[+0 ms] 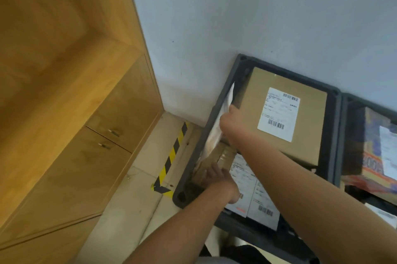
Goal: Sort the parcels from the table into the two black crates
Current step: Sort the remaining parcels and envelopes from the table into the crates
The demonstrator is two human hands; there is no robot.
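Observation:
A black crate (332,126) stands against the wall. It holds a large cardboard box (309,113) with a white label, a brown taped parcel (221,154) and white labelled parcels (251,197). My right hand (228,123) grips a flat pale bag parcel (217,128), which stands on edge along the crate's left wall. My left hand (217,177) reaches into the crate at the bag's lower end, with its fingers against the brown taped parcel; its grip is blurred. The second black crate (345,134), at the right edge, holds a colourful box (373,156).
A wooden cabinet (103,141) with two doors fills the left side. Yellow-and-black tape (171,154) marks the floor between the cabinet and the crate. A grey wall (257,16) rises behind the crates.

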